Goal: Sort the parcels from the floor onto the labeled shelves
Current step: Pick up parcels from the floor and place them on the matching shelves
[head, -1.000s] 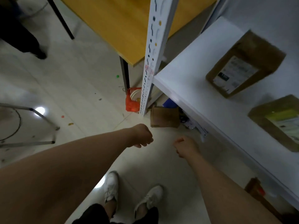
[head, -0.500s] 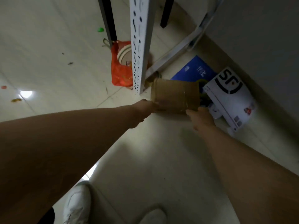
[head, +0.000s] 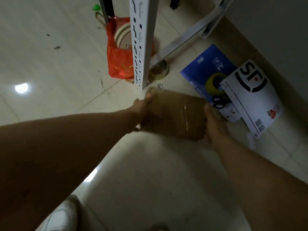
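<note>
Head view showed one brown parcel (head: pixel 175 114) low by the foot of one white post (head: pixel 143 39), held by two hands: the left hand (head: pixel 141 107) curled its fingers round its left end, and the right hand (head: pixel 215 125) gripped its right end. One red bag (head: pixel 118 64) held pale round rolls (head: pixel 122 35); nearby lay one blue pack (head: pixel 208 67), one yellow tape roll (head: pixel 210 84) and one white envelope (head: pixel 253 100).
</note>
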